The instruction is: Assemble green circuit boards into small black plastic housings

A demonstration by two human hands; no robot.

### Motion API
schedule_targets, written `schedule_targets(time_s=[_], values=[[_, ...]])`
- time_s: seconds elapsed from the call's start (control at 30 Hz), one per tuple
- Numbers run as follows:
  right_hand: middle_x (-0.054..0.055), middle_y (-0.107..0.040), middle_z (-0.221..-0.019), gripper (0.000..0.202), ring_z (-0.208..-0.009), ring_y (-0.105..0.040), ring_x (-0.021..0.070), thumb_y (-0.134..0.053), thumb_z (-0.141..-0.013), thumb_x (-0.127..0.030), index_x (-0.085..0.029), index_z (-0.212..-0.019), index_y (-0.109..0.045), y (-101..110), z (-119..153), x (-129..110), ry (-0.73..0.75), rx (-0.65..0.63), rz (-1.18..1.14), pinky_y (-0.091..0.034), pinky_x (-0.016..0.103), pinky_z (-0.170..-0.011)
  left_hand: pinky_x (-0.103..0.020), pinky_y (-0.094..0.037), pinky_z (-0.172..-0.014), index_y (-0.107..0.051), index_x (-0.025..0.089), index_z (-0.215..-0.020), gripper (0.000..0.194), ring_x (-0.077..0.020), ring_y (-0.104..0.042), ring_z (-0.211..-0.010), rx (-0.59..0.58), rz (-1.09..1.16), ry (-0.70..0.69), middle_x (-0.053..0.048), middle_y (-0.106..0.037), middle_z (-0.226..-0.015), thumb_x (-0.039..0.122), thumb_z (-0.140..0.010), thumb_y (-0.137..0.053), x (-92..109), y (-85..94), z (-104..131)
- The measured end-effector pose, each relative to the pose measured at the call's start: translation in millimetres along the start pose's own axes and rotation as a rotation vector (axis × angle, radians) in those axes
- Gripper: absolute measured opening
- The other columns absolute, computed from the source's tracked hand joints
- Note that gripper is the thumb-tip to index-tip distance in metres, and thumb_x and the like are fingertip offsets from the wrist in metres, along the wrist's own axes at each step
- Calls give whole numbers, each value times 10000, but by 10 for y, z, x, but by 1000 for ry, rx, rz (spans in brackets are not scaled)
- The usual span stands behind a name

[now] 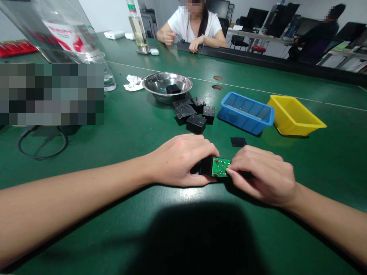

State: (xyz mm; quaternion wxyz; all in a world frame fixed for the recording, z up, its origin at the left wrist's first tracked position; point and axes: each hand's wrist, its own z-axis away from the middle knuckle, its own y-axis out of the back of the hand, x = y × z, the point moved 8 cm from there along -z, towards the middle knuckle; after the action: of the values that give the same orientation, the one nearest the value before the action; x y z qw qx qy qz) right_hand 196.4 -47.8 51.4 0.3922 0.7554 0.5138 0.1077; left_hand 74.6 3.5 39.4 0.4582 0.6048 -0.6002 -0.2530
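Note:
My left hand (183,160) is closed around a small black plastic case (205,166), thumb along the near side and fingers along the far side. A green circuit board (220,167) with solder points shows at the case's right end. Over its right edge, my right hand (262,173) pinches with thumb and forefinger, hiding that part of the board. Whether anything small sits between those fingertips, I cannot make out. Beyond my right hand lies a thin flat black cover (238,142).
Several black cases (196,124) lie beside a steel bowl (168,93) with a black case inside. A blue bin (246,114) and a yellow bin (295,116) stand at the right. Crumpled tissue (133,83), a looped cable (43,152) and bottles are leftward. A person (195,26) sits opposite.

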Motion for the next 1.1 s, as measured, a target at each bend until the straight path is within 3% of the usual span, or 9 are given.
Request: schedule_targets(time_s=[0.7, 1.1], values=[[49, -701, -726, 89, -638, -616, 159, -630, -922, -109, -171, -961, -680, -7, 5, 34, -42, -14, -6, -509, 297, -617, -288, -434, -698, -619, 177, -1066, 303, -177, -626, -765, -21, -36, 12, -54, -703, -880, 437, -919, -674, 4, -15, -1], [53, -673, -687, 45, -615, -586, 153, -663, -915, -98, -139, -919, -679, -27, 12, 26, -4, -24, 54, -483, 290, -581, -287, -450, -714, -622, 166, -1082, 333, -180, -641, -784, -10, -31, 16, -56, -712, -892, 445, -915, -694, 3, -15, 5]])
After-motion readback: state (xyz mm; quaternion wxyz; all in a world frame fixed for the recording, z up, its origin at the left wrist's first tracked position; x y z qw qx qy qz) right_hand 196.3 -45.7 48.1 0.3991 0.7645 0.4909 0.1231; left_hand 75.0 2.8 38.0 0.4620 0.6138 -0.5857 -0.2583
